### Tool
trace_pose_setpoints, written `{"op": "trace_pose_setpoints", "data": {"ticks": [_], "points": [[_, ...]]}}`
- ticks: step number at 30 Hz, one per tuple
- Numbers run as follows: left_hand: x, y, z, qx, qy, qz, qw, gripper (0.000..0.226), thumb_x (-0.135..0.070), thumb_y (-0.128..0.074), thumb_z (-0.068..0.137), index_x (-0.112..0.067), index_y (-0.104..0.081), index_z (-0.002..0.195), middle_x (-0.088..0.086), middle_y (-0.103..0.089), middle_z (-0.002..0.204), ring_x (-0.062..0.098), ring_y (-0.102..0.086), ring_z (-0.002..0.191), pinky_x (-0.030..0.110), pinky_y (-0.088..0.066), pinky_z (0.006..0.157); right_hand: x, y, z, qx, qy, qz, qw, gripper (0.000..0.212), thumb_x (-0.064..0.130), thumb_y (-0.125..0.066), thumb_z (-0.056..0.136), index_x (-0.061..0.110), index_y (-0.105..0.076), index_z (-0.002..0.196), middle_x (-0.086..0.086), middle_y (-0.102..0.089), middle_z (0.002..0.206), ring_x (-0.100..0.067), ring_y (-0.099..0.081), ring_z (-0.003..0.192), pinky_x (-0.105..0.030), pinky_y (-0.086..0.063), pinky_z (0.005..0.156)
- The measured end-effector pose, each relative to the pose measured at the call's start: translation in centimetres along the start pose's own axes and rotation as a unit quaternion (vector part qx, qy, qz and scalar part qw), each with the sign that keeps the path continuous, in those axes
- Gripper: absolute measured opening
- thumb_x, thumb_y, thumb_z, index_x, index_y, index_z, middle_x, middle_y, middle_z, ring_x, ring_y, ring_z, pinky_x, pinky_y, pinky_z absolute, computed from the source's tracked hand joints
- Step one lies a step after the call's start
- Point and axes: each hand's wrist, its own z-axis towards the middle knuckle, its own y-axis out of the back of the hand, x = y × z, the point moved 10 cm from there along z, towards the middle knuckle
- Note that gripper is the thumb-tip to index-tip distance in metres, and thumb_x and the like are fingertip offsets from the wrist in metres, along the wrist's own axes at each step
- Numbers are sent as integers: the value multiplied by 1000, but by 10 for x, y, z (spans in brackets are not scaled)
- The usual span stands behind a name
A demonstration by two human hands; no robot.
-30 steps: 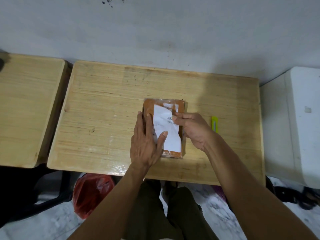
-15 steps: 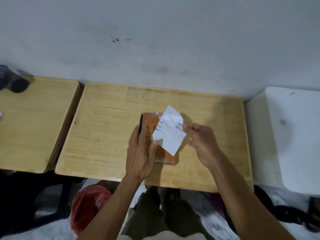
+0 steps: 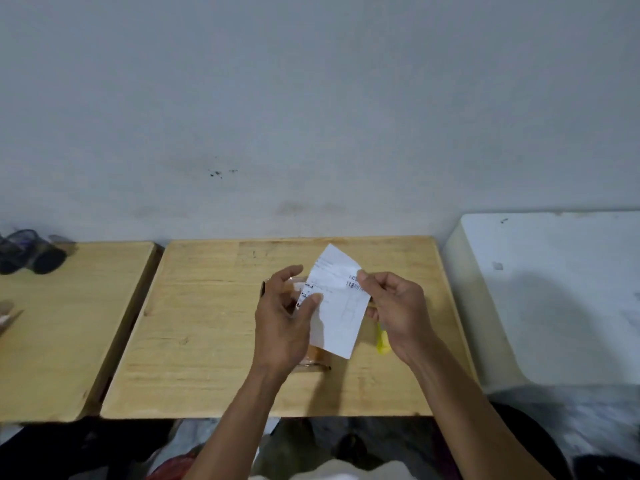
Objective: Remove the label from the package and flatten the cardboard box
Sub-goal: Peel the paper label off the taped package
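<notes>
A white shipping label (image 3: 337, 306) with barcodes is held up off the package, above the middle of the wooden table (image 3: 207, 323). My right hand (image 3: 398, 310) pinches its right edge between thumb and fingers. My left hand (image 3: 282, 320) pinches its left edge with the thumb. The brown package (image 3: 313, 356), wrapped in clear film, lies flat on the table beneath both hands; only its near end and a bit of its far end show.
A yellow utility knife (image 3: 382, 341) lies on the table just right of the package, partly under my right wrist. A second wooden table (image 3: 69, 323) stands to the left with a dark object (image 3: 31, 254) at its back. A white box (image 3: 554, 289) stands to the right.
My right hand peeled the label off the package and lifted it. My left hand left the package top and took hold of the label's left edge. The camera tilted upward.
</notes>
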Motion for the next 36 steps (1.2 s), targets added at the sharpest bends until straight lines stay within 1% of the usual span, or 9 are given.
{"op": "trace_pose_setpoints", "data": {"ticks": [6,9,11,13,17,21,25,30,36], "points": [[-16,-15,-20,54,19,-91,994,28,1,-74,85,-14,-64,106,-2,-67,61,10,-62,59,25,-46,51,-2,27,-22,-35,6,28,999,15,10,-76,82,-4,-71,87,-12,-74,76,-17,-66,63,-21,-48,50],[-15,-16,-19,51,28,-97,994,19,-2,-77,83,-17,-74,95,14,-71,86,19,-64,75,33,-47,59,2,35,-25,-43,17,38,998,26,7,-79,80,11,-64,100,-10,-74,72,-15,-66,61,-22,-47,49],[-12,-19,-21,65,46,-106,991,14,0,-75,84,-10,-77,94,-3,-76,91,10,-67,81,36,-49,66,12,35,-26,-24,56,-9,998,29,7,-77,82,20,-61,103,-10,-70,69,-12,-63,59,-23,-46,48],[-7,-18,-22,72,64,-105,990,13,0,-73,85,-6,-78,95,-11,-76,90,1,-67,82,34,-50,70,22,27,-29,26,101,-72,992,16,8,-71,87,21,-70,97,-9,-69,73,-10,-61,65,-23,-47,52],[-10,-11,-20,91,57,-67,992,25,-3,-78,80,-11,-77,103,2,-72,115,20,-71,99,35,-58,75,26,7,-34,127,124,-186,966,32,17,-78,81,21,-73,112,8,-75,98,-4,-66,86,-19,-54,74],[-20,-5,-14,78,28,66,994,34,-4,-85,74,-14,-77,105,-1,-71,117,10,-71,103,30,-58,87,34,1,-31,105,166,-289,937,40,22,-87,70,22,-74,108,8,-70,94,5,-60,84,-7,-42,70],[-38,-3,-17,43,-56,178,982,12,-20,-85,76,-26,-80,85,-6,-75,97,10,-69,92,34,-56,76,39,-2,-31,97,214,-348,908,14,29,-80,79,26,-77,92,5,-67,86,-3,-60,85,-8,-38,66],[-46,-3,-24,44,-68,162,983,12,-27,-84,77,-38,-79,74,-10,-75,86,7,-69,86,34,-54,71,41,4,-32,136,184,-303,925,4,29,-77,81,31,-75,78,4,-61,83,-2,-57,79,-10,-39,70],[-47,-10,-25,85,-89,236,964,10,-33,-76,84,-23,-74,86,-11,-56,105,15,-57,106,21,-43,75,44,1,-38,166,218,-322,906,9,26,-69,90,22,-77,90,6,-65,91,-7,-61,87,-24,-48,75]]}}
